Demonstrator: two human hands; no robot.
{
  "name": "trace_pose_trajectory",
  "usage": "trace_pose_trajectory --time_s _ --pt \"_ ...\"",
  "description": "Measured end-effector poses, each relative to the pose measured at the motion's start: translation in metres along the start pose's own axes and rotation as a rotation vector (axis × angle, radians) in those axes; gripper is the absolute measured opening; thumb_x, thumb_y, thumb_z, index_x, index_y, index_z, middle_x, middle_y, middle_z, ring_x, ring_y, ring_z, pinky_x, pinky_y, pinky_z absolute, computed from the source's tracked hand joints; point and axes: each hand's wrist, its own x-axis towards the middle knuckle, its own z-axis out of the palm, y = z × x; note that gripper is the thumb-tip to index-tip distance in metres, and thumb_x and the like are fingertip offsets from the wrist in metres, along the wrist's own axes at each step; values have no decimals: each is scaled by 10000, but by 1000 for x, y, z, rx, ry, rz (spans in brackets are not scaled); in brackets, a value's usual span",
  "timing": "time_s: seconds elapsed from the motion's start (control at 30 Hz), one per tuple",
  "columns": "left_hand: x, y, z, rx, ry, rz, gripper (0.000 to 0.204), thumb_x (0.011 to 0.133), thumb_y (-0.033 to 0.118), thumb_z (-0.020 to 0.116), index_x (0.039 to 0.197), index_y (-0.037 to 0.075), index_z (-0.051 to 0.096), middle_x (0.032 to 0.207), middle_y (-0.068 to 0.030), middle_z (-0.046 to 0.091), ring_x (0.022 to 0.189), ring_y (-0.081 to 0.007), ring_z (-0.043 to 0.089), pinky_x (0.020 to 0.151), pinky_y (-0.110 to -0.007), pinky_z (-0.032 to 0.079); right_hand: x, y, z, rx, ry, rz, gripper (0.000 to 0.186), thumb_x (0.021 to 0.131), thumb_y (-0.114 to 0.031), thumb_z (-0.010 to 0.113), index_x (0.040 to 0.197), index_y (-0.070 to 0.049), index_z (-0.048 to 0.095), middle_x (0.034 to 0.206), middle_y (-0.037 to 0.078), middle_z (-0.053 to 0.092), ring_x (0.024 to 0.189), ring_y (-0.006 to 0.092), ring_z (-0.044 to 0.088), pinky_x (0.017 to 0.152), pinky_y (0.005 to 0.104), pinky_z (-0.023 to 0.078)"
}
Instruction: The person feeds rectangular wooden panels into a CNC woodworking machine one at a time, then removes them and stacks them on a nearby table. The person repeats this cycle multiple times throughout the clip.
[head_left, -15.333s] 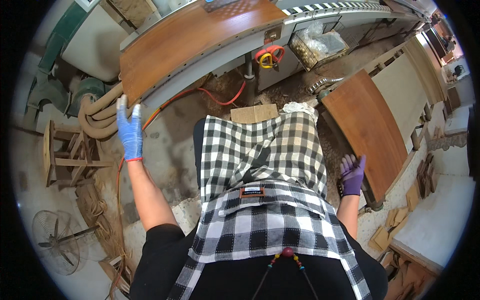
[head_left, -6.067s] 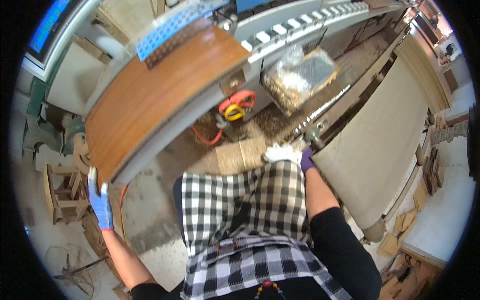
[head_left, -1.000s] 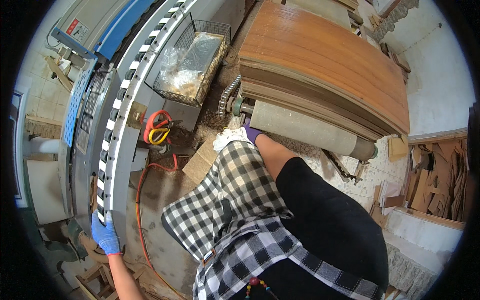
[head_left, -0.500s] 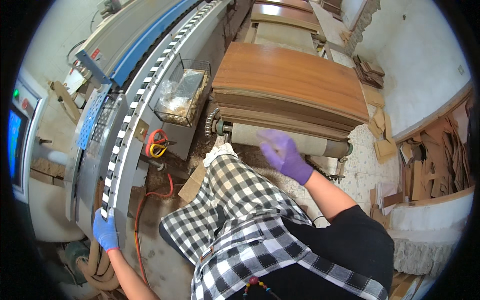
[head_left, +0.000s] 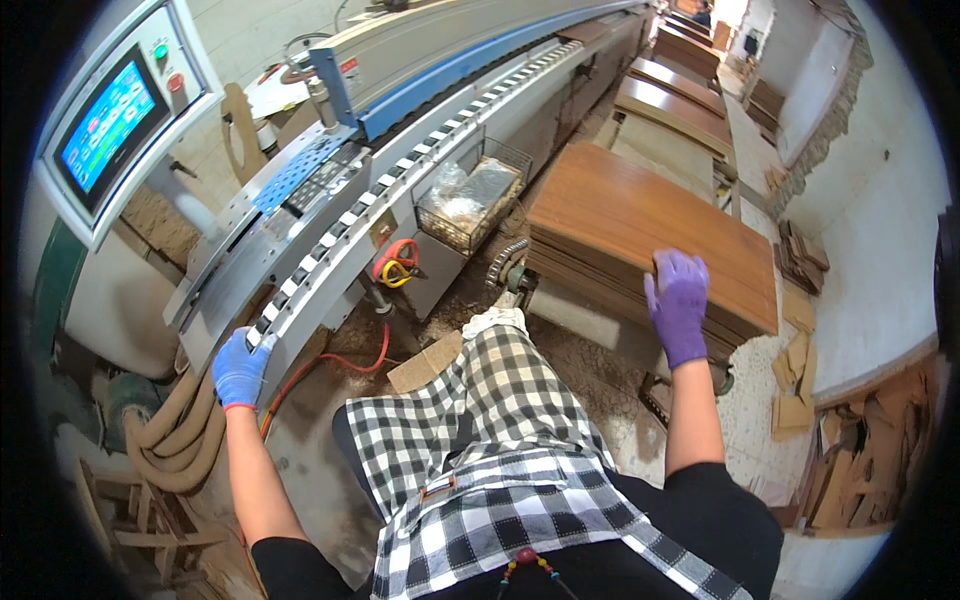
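My left hand (head_left: 241, 370), in a blue glove, grips the near end of the machine's conveyor rail (head_left: 330, 262), which carries a row of black and white rollers. My right hand (head_left: 680, 300), in a purple glove, is at the near edge of a stack of brown wood-grain panels (head_left: 640, 215). Its fingertips overlap the top panel, with the thumb held apart; whether they touch it is hard to tell. Nothing shows in that hand. Beneath the stack runs a pale roller (head_left: 572, 318) with a chain at its left end.
A control box with a lit screen (head_left: 112, 128) stands at far left. Orange and yellow scissors (head_left: 398, 265) hang below the rail, beside a wire basket (head_left: 470, 205) of plastic-wrapped goods. More panel stacks (head_left: 675, 100) stand behind. A hose (head_left: 175, 440) coils at lower left; cardboard scraps (head_left: 795, 370) lie right.
My right hand has moved up and away from me, from in front of the roller to the stack's near edge. My view has turned left; my left hand stays at the rail end.
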Motion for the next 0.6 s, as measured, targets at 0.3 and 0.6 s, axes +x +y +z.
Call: trace_pose_trajectory --time_s 0.3,0.6 --pt "-2 0 9 66 77 8 535 763 567 692 1034 107 650 887 -173 684 850 -351 654 753 -464 508 -49 23 36 1841 3 1286 555 874 -538 631 1136 -51 578 1020 140 674 808 225 648 727 345 540" --pt "-12 -7 11 63 177 131 591 796 504 684 1215 96 599 994 -161 676 892 -321 641 806 -424 499 -74 52 71 2033 -67 1029 360 909 -359 637 1093 -56 574 896 118 677 680 192 623 680 341 537"
